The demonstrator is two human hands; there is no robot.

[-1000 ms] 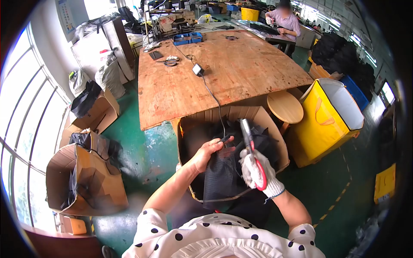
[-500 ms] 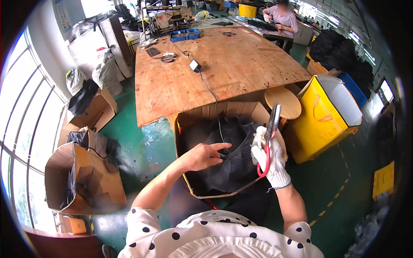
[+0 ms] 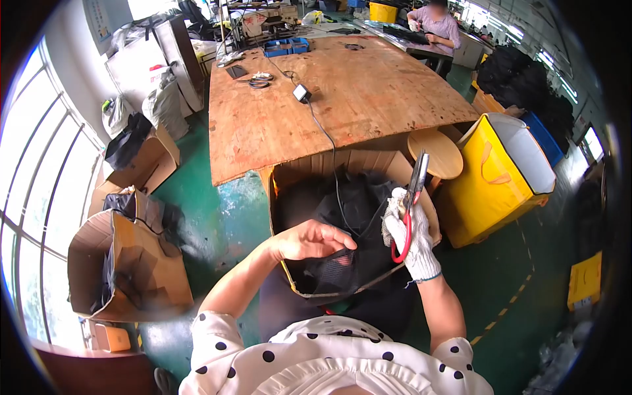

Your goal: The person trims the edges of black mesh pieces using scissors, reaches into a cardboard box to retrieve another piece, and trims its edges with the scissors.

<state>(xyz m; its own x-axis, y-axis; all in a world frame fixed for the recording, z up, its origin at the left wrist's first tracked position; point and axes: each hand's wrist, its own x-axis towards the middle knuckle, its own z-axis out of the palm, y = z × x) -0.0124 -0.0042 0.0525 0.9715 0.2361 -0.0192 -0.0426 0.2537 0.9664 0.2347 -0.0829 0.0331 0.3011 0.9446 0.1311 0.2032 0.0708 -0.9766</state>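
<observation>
My left hand (image 3: 313,241) is bare and pinches a piece of black mesh fabric (image 3: 334,271) that hangs below its fingers, thin enough to show skin through it. Beneath both hands stands an open cardboard box (image 3: 316,162), holding a heap of black cloth (image 3: 365,197). On my right hand (image 3: 416,247) is a white knitted glove. It grips red-handled scissors (image 3: 406,230), with the metal blades pointing up and away over the box's right side. A thin cable runs down from the table into the box.
Beyond the box is a wooden table (image 3: 342,85) bearing a small device (image 3: 301,93), another pair of scissors (image 3: 261,81) and a blue tray (image 3: 286,46). A round stool (image 3: 434,155) and yellow bag (image 3: 494,178) stand right; cardboard boxes (image 3: 148,263) left. Another person (image 3: 436,29) works behind.
My left hand has gone from pointing over the cloth to curled fingers with a mesh piece lifted toward me. The right hand and scissors have barely moved.
</observation>
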